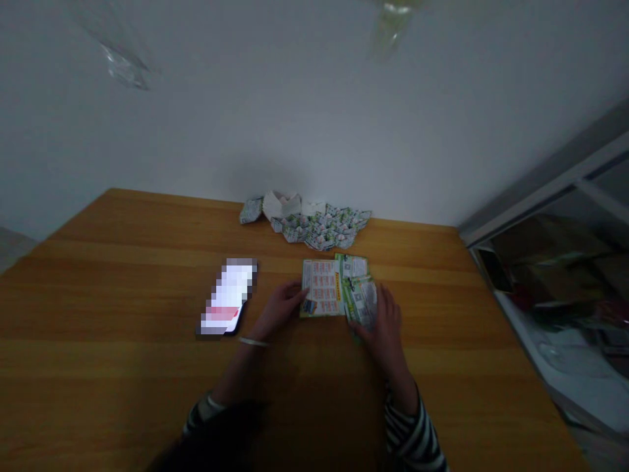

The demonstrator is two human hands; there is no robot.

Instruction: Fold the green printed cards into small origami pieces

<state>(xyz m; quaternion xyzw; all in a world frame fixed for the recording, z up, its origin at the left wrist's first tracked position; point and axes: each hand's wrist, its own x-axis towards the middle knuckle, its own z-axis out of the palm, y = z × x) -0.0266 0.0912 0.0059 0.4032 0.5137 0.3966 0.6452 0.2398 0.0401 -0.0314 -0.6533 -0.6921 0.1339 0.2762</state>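
A printed leaflet point(323, 288) with rows of red-and-white boxes lies on the wooden table in front of me. My left hand point(281, 307), a pale band on its wrist, pinches the leaflet's left edge, thumb on top. To its right is a smaller green-and-white leaflet point(361, 303), tilted, with a square code on it. My right hand point(386, 324) grips that one by its right side, thumb at the lower edge and fingers along the side. Another green-edged leaflet point(352, 265) shows partly behind these two.
Against the wall, folded paper pieces point(319, 226) form a clustered row, some plain white. A phone point(228, 295) with a lit, blurred screen lies left of my hands. The wooden table point(122, 275) meets a shelf unit point(555, 367) holding assorted items on the right.
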